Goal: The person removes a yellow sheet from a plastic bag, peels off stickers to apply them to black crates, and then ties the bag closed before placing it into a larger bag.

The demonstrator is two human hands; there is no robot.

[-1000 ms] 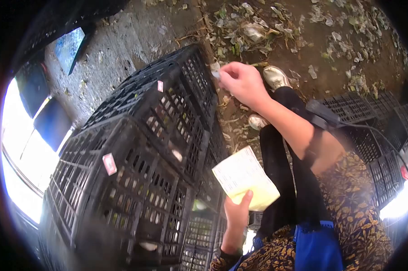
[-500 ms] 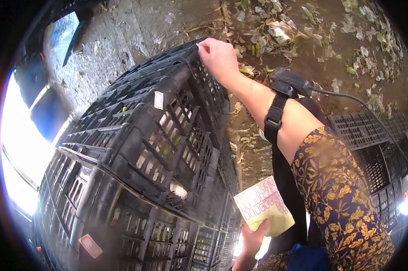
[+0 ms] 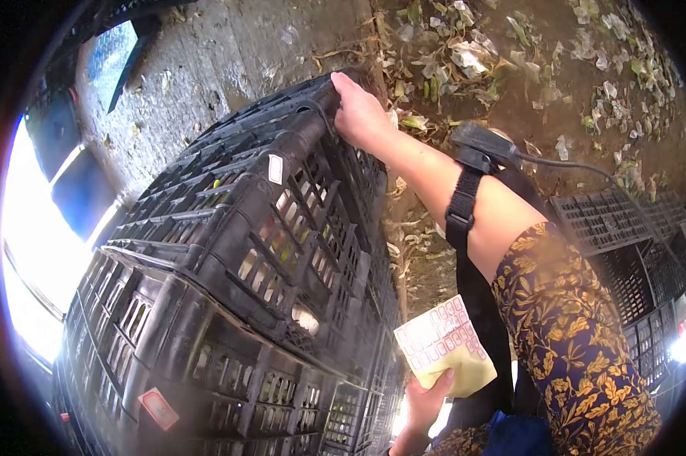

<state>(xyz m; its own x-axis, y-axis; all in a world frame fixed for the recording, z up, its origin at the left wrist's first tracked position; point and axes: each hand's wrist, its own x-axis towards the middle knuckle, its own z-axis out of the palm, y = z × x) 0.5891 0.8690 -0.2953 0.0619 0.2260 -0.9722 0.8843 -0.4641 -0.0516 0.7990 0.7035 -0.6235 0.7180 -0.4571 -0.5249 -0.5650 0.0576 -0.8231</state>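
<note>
1. Your right hand [image 3: 358,114] lay on the far corner of the top crate [image 3: 282,220]. Its fingertips were hidden past the rim, so you could not tell its grip.
2. Your left hand [image 3: 423,406] was cut off at the wrist by the bottom edge, its fingers hidden behind the sticker sheet [image 3: 443,346].
3. The sheet's print was too small to read.
4. The crate labels [image 3: 275,169] were blurred, and the crate's contents showed only as pale bits through the slots.
</note>
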